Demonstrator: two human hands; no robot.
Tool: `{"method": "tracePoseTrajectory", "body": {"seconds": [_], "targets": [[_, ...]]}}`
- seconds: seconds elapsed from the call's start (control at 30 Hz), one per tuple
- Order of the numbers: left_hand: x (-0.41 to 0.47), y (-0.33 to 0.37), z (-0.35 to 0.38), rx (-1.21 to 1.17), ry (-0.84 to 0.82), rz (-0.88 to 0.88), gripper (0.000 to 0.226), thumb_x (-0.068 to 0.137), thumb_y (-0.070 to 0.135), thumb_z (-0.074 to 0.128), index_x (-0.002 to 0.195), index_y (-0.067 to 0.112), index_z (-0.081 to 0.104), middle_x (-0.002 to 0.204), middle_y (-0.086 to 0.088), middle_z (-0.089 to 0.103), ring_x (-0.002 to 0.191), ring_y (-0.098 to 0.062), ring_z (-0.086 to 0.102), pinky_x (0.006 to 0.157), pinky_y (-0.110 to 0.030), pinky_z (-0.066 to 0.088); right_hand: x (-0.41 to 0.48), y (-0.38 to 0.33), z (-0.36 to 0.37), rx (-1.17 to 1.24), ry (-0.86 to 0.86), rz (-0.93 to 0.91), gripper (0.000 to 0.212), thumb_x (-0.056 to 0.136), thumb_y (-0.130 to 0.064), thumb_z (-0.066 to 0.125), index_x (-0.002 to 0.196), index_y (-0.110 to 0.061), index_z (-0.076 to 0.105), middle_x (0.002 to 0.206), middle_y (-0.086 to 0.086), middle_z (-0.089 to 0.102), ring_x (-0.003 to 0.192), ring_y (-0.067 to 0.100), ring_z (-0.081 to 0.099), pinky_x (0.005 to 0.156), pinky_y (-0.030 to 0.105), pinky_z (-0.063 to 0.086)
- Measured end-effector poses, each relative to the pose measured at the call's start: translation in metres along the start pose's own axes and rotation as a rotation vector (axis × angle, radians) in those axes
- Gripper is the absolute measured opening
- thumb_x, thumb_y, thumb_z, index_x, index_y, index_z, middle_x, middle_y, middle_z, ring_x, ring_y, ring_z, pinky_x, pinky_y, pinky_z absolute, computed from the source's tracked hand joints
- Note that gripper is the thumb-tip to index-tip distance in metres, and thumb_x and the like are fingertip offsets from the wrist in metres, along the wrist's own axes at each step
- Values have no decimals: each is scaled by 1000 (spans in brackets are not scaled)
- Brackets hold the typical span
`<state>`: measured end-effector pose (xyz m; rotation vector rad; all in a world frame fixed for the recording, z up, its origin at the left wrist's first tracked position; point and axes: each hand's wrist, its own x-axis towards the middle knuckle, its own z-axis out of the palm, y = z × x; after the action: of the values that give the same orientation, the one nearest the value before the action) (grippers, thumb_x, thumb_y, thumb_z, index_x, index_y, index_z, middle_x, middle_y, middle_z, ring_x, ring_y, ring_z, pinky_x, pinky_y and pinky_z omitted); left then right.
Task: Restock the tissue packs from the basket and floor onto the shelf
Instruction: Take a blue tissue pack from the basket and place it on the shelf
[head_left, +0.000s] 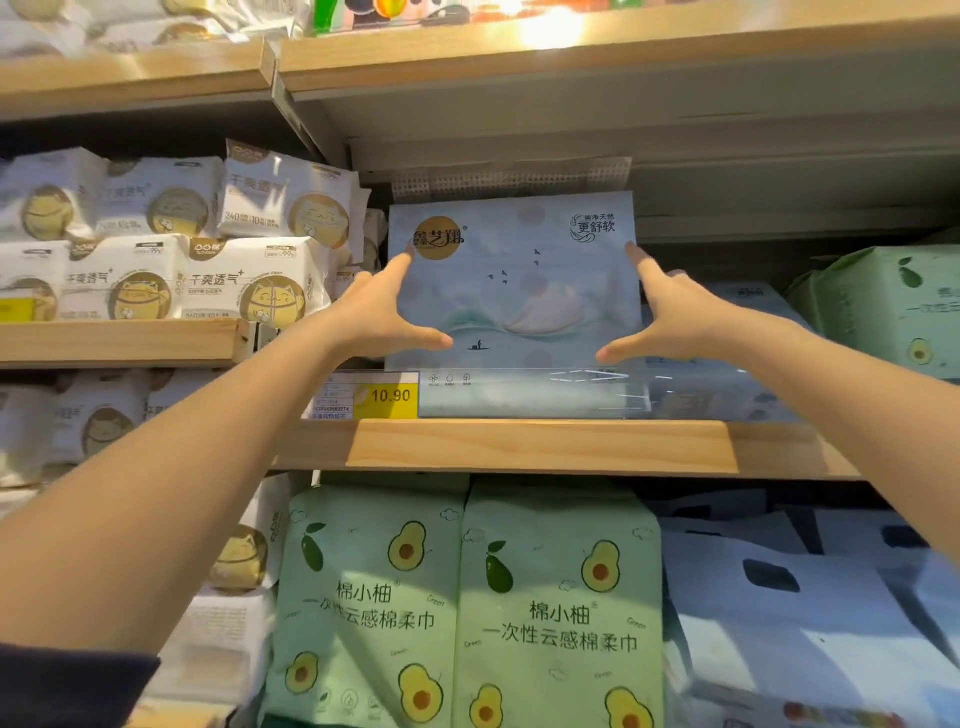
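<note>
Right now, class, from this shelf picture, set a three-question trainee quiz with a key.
1. True or false: both hands flank the blue tissue pack.
2. Which price shows on the yellow tag? A 10.90 B 8.50 C 12.00
3. What fruit is printed on the green packs below the wooden shelf?

Key: 1 true: left hand and right hand sit at its sides. 2 A. 3 avocado.

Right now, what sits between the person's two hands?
In the head view, the pale blue tissue pack stands upright on the wooden shelf, the left hand on its left edge, the right hand on its right.
</note>
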<state>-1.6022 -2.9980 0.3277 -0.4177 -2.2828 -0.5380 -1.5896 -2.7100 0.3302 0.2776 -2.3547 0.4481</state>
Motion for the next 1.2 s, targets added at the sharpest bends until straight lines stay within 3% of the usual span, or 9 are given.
{"method": "tracePoseTrajectory", "body": {"seconds": [0.23, 0.5, 0.7, 0.97, 1.2], "targets": [[-49, 55, -14, 29, -42, 12, 90, 81, 46, 64, 149, 22, 10, 156, -10, 16, 144, -25, 12, 113, -45, 21, -60, 10, -43, -48, 16, -41, 112, 66, -40, 78, 147, -26, 1, 142, 21, 29, 120, 36, 43, 96, 40, 37], [-156, 135, -2, 24, -107, -13, 84, 81, 44, 64, 147, 19, 19, 152, -13, 21, 133, -31, 33, 104, -39, 32, -180, 43, -92, -37, -82, -95, 101, 71, -37, 75, 147, -19, 11, 152, 13, 22, 137, 30, 26, 106, 38, 28], [-235, 170, 15, 2, -204, -48, 85, 80, 44, 65, 147, 19, 19, 152, -11, 24, 136, -29, 29, 110, -42, 28, -272, 73, -103, 12, -192, -49, 102, 69, -37, 75, 146, -20, 11, 155, 6, 19, 139, 26, 23, 108, 38, 27], [-341, 176, 49, -145, -363, -144, 87, 78, 43, 68, 146, 24, 18, 150, -15, 23, 135, -32, 31, 110, -45, 30, -396, 85, -98, 114, -236, 63, 100, 68, -22, 79, 146, -14, 17, 150, 12, 27, 134, 26, 34, 103, 29, 29], [-468, 167, 85, -321, -554, -185, 82, 82, 38, 65, 147, 23, 17, 154, -5, 20, 139, -28, 24, 110, -46, 30, -521, 85, -73, 207, -324, 198, 97, 70, -23, 77, 146, -12, 17, 152, 11, 23, 138, 28, 26, 109, 35, 25]]}}
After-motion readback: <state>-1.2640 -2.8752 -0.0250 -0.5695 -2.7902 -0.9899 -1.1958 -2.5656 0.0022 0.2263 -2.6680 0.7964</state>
